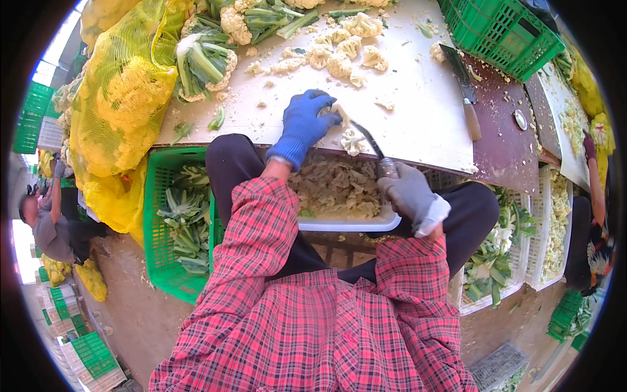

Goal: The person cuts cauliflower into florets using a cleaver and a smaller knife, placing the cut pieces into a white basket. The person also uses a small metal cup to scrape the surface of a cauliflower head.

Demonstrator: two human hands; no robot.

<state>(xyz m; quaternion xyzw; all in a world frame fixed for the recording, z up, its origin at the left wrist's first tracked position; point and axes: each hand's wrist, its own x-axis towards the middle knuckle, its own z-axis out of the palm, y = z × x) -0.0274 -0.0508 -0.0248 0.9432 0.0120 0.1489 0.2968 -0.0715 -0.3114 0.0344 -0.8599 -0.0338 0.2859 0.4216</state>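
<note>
My left hand (309,125), in a blue knit glove, grips a piece of cauliflower (341,116) just above the table's front edge. In my right hand (409,191), gloved in grey, is a small curved knife (370,138), its blade tip close to that piece. Below the blade a cut floret (352,142) lies at the table edge. Farther back on the white tabletop (416,108) are several loose florets (339,64). Under the edge, between my knees, a white tub (350,224) holds many cauliflower pieces.
A yellow mesh sack (130,98) of cauliflower stands left, near leafy heads (203,63). A cleaver (463,83) lies at right below a green crate (504,36). A green crate of leaves (154,220) and white crates (543,230) flank my legs. Other people (54,220) sit at both sides.
</note>
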